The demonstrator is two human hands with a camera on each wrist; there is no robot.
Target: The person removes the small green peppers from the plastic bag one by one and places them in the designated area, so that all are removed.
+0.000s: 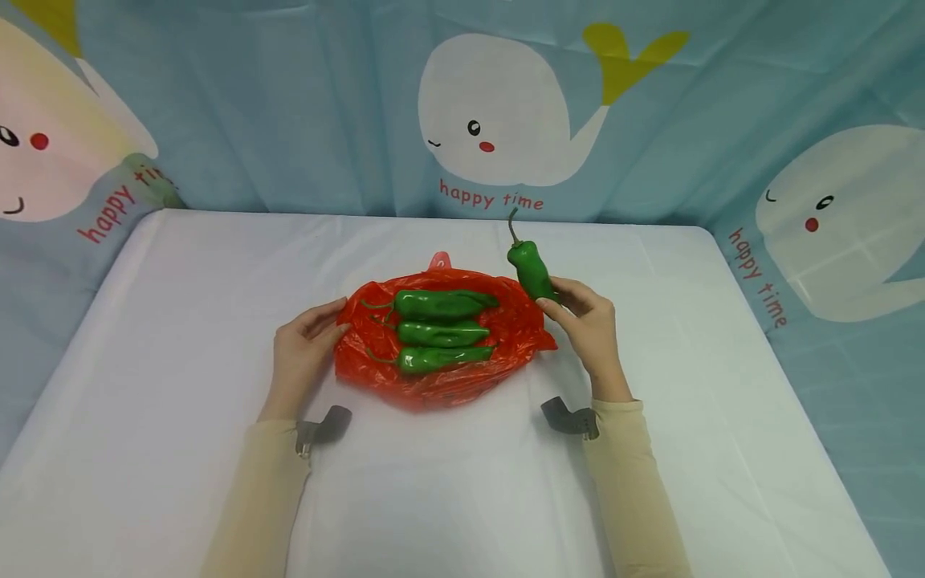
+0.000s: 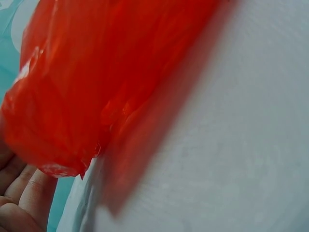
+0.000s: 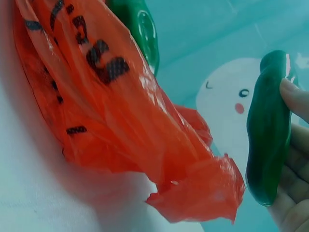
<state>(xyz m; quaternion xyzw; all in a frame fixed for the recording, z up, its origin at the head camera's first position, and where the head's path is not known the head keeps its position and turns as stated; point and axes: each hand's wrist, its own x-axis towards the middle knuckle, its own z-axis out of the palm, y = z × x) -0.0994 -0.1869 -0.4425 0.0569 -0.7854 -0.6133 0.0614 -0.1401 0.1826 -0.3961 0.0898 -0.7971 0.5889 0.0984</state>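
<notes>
A crumpled red plastic bag [image 1: 433, 393] lies on the white-covered table, with three long green peppers [image 1: 444, 333] side by side on top of it, their stems toward the left. The left hand [image 1: 303, 345] grips the bag's left edge between thumb and fingers; in the left wrist view its fingers [image 2: 36, 193] are partly behind the red plastic [image 2: 72, 106]. Above the bag's right end, the right hand [image 1: 588, 325] pinches another green pepper [image 1: 531, 269], its curved stem pointing up. That pepper [image 3: 268, 130] appears apart from the bag [image 3: 120, 121] in the right wrist view.
A pale red tab [image 1: 439, 261] sticks up at the bag's back edge. Behind the white table [image 1: 448, 498] hangs a blue curtain [image 1: 289, 112] printed with whales. Dark wrist mounts [image 1: 332, 421] sit at both sleeve cuffs. Black printing [image 3: 104, 63] marks the bag's side.
</notes>
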